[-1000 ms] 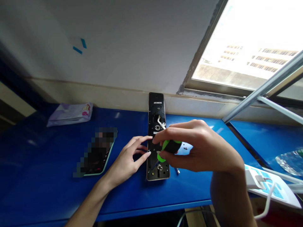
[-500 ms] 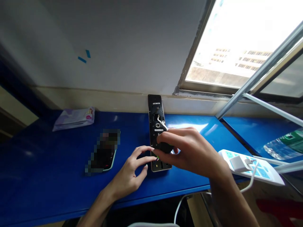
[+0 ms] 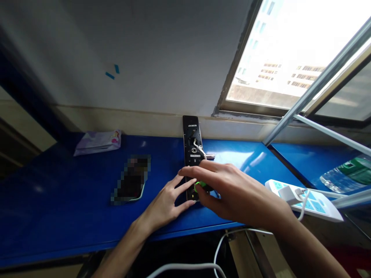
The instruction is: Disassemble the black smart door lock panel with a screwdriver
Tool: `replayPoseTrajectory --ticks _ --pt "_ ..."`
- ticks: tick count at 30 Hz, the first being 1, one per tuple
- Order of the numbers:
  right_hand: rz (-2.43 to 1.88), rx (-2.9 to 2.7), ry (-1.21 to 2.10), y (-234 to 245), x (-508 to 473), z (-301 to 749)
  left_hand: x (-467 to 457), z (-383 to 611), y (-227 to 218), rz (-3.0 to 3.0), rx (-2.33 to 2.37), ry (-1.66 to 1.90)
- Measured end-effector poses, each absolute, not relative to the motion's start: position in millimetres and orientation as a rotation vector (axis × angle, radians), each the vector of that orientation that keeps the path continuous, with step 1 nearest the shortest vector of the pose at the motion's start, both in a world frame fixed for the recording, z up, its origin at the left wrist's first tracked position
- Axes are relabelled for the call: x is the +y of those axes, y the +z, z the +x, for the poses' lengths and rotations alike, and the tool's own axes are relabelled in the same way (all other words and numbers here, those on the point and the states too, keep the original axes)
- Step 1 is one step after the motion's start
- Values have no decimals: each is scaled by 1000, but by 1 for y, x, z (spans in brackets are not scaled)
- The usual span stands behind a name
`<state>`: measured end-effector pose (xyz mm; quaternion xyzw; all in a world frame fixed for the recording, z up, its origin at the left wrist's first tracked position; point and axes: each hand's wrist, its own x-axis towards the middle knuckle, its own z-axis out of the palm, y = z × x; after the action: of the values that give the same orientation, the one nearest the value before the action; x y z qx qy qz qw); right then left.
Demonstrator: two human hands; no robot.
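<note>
A long black lock panel (image 3: 191, 144) lies on the blue table (image 3: 72, 216), its far end against the wall, with a white wire on it. My right hand (image 3: 228, 193) is closed round a green and black screwdriver handle (image 3: 200, 187) held over the panel's near end. My left hand (image 3: 169, 200) rests beside the panel's left edge, fingers stretched out and touching it. The screwdriver's tip is hidden under my fingers.
A phone (image 3: 131, 183) lies left of the panel. A purple packet (image 3: 98, 142) sits by the wall at the back left. At the right are a white power strip (image 3: 304, 199) with a plugged charger, a plastic bottle (image 3: 344, 175) and an open window frame (image 3: 315, 87).
The view has shifted, so the panel sits nearer the table's front edge in the picture. My right hand has dropped toward the panel's near end, and my left fingers have spread against its side.
</note>
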<state>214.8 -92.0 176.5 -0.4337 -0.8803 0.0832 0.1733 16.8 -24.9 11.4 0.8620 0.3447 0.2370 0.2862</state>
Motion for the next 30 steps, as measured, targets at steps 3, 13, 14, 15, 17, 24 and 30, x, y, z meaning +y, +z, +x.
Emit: replayPoseTrajectory --ticks 3,13,14,15,17,24,30 --pt "-1207 -2464 344 178 -90 215 -25 15 11 2312 916 630" --pt "-1154 -2313 270 167 -78 220 -23 14 4 2325 878 687" --pt "-1131 -2339 308 169 -79 222 -23 14 5 2328 878 673" --pt "-1113 -2364 330 170 -80 222 -24 14 6 2329 880 658" --pt "-1096 -2379 324 171 -81 223 -24 13 7 2330 882 641" --pt "-1160 -2179 236 161 -74 220 -25 13 5 2345 887 682" --pt "-1098 -2274 263 163 -75 230 -25 14 7 2353 862 682"
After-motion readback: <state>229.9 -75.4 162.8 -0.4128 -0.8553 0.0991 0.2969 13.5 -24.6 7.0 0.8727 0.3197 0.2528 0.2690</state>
